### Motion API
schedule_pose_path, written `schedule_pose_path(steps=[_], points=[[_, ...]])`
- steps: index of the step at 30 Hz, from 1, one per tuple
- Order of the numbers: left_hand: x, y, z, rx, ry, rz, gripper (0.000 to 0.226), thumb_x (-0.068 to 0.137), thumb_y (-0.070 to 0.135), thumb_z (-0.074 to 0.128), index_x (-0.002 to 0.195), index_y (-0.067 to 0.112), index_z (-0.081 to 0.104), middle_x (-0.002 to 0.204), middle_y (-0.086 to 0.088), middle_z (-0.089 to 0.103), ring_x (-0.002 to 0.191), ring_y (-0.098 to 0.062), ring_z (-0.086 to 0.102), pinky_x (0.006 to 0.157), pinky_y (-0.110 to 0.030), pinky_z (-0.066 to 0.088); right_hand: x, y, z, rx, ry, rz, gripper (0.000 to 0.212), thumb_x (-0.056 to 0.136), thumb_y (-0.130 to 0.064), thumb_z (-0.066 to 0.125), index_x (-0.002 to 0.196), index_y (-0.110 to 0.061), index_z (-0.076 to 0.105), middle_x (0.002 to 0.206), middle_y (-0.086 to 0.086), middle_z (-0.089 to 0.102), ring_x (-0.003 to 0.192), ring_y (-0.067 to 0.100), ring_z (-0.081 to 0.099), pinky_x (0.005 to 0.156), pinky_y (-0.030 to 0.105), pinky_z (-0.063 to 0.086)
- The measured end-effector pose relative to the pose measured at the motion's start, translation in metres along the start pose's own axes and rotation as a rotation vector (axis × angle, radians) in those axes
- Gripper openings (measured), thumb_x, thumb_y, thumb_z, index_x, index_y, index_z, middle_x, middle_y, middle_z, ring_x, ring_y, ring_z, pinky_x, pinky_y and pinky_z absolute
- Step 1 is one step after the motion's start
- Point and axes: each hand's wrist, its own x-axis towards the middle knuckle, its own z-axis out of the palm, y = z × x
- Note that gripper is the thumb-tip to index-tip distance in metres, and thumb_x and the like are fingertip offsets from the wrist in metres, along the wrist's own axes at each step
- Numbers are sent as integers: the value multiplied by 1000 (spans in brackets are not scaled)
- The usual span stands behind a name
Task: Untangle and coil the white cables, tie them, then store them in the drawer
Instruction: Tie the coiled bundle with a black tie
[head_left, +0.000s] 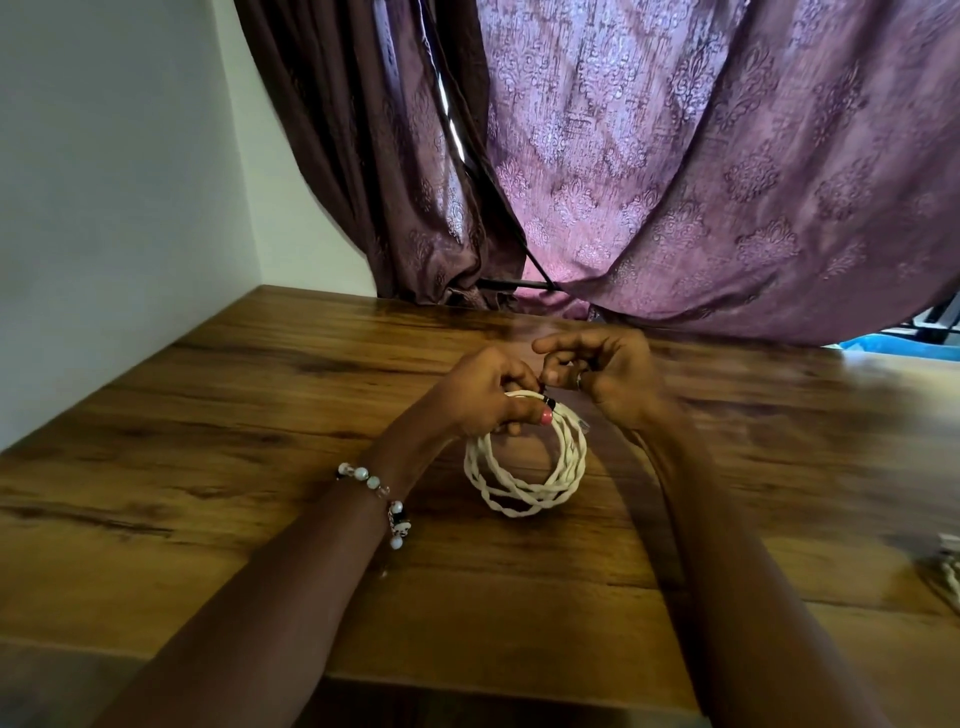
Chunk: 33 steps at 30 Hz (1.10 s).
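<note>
A coil of white twisted cable (524, 486) hangs in several loops just above the wooden table (260, 415). My left hand (483, 395) grips the top of the coil, thumb pressed on the strands. A small black tie (549, 401) sits on the coil's top right, beside that thumb. My right hand (608, 371) is close against it, fingers curled and pinching at the black tie. The tie's ends are hidden by my fingers. No drawer is in view.
Purple patterned curtains (701, 182) hang behind the table's far edge. A white wall (104, 208) borders the table on the left. Another bit of white cable (950, 566) lies at the table's right edge. The table's front edge runs near the bottom.
</note>
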Motion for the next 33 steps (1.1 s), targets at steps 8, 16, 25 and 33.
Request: schedule_pose_path(steps=[8, 16, 25, 33], points=[[1, 0, 5, -175, 127, -18, 8, 80, -1, 70, 88, -2, 68, 62, -10, 68, 39, -11, 56, 36, -17, 38, -5, -17, -5, -163, 34, -107, 37, 71, 14, 72, 103, -3, 67, 72, 2, 68, 64, 1, 65, 66, 15, 53], [4, -5, 7, -358, 215, -111, 17, 86, -1, 64, 100, -9, 67, 65, -17, 65, 38, -6, 51, 37, -15, 36, -4, -16, -1, -374, 50, -120, 30, 65, 3, 80, 90, -12, 73, 63, -14, 69, 77, 18, 63, 73, 34, 51], [8, -14, 4, -674, 388, -262, 11, 87, 1, 62, 78, -5, 65, 48, -4, 57, 36, -5, 46, 33, -13, 34, 3, -12, 26, -820, -50, -416, 41, 63, -14, 85, 102, -10, 72, 73, 4, 73, 69, 9, 63, 66, 3, 37], [4, -14, -9, -593, 407, -194, 3, 82, -5, 67, 84, -7, 67, 54, -6, 65, 38, -4, 48, 36, -15, 36, -4, -19, 7, -482, -72, -214, 35, 74, -26, 76, 103, -8, 72, 74, 1, 73, 63, 5, 64, 64, 23, 49]])
